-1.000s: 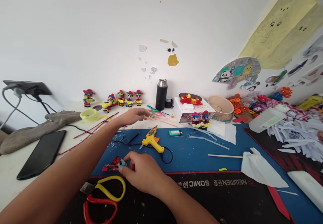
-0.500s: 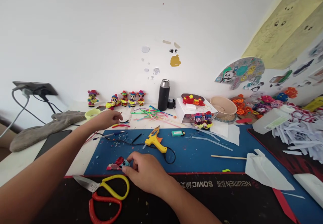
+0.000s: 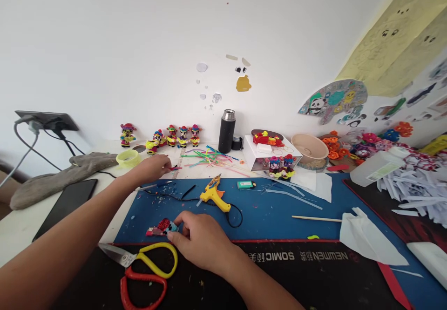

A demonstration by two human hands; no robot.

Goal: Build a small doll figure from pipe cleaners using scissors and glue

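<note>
My right hand (image 3: 200,238) is closed at the fingertips on the light-blue end of a small red, blue and pink figurine (image 3: 163,226), which lies sideways on the blue mat. My left hand (image 3: 155,168) reaches over the white tabletop at the left, fingers curled together. A thin red strip (image 3: 177,167) shows right at its fingertips; whether they pinch it is hard to make out. Scissors (image 3: 134,259) with one yellow and one red handle lie before the figurine. Beyond my right hand, a yellow hot glue gun (image 3: 215,196) rests on the mat.
Several finished figurines (image 3: 183,136) stand along the wall. Coloured sticks (image 3: 209,156) lie beside a black flask (image 3: 227,132). A roll of tape (image 3: 128,158) and a black phone (image 3: 66,207) are at the left. A white box (image 3: 251,158) and paper strips (image 3: 424,193) occupy the right.
My left hand has moved right and slightly nearer, now covering part of the coloured strips that showed before. My right hand stays at the figurine.
</note>
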